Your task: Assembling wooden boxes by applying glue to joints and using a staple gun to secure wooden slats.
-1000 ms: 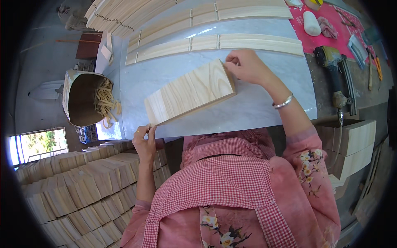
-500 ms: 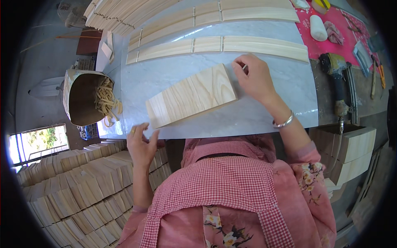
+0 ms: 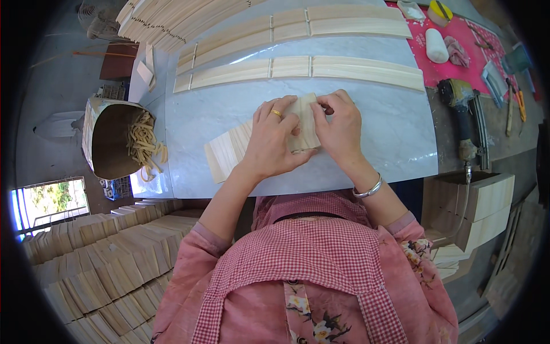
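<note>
A pale, grained wooden board point(image 3: 229, 150) lies slantwise on the table in front of me. My left hand point(image 3: 274, 137), with a ring on one finger, reaches across the board near its right end. Its fingers lie at the far edge and its thumb at the near edge, gripping the wood. Against that right end is my right hand point(image 3: 339, 123), finger and thumb pinched together. Whatever small thing it may hold is hidden by the fingers. Much of the board's middle is covered by my left hand.
Beyond lie two jointed rows of slats point(image 3: 240, 73) and a slat stack point(image 3: 166, 23). A carton point(image 3: 94, 135) of wooden strips stands left; stacked boards point(image 3: 109, 269) fill the lower left. At right are a nail gun point(image 3: 463, 114) and a white roll point(image 3: 436, 46).
My left hand has moved from beside the board's left end to grip it near the right end. My right hand has come slightly nearer and turned in against that end.
</note>
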`<move>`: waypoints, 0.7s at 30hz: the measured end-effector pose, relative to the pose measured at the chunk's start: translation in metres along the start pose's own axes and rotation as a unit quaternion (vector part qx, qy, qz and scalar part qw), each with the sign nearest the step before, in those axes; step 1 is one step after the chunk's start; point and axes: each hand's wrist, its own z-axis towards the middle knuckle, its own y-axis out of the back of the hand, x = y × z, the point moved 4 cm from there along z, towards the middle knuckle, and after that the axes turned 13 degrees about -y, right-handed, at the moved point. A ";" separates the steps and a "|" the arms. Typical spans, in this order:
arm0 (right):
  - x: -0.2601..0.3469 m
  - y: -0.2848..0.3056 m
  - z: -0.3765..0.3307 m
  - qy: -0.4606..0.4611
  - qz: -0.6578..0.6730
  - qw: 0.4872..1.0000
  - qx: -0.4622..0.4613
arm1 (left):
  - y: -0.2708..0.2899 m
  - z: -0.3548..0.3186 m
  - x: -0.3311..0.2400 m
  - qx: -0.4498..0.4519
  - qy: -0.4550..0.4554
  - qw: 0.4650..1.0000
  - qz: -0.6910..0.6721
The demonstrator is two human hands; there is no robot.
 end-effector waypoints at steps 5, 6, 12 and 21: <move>0.001 0.000 0.002 -0.046 0.044 0.998 0.017 | -0.004 0.000 0.005 -0.033 -0.005 0.999 -0.037; 0.001 -0.001 0.002 -0.058 0.054 0.997 0.024 | -0.004 0.001 0.005 -0.040 -0.008 0.998 -0.041; 0.002 -0.002 0.001 -0.046 0.032 0.998 0.019 | -0.006 0.002 0.002 -0.044 0.005 0.998 -0.041; -0.002 0.033 -0.008 -0.009 0.041 0.996 0.080 | -0.010 0.000 0.007 -0.038 0.012 0.999 -0.021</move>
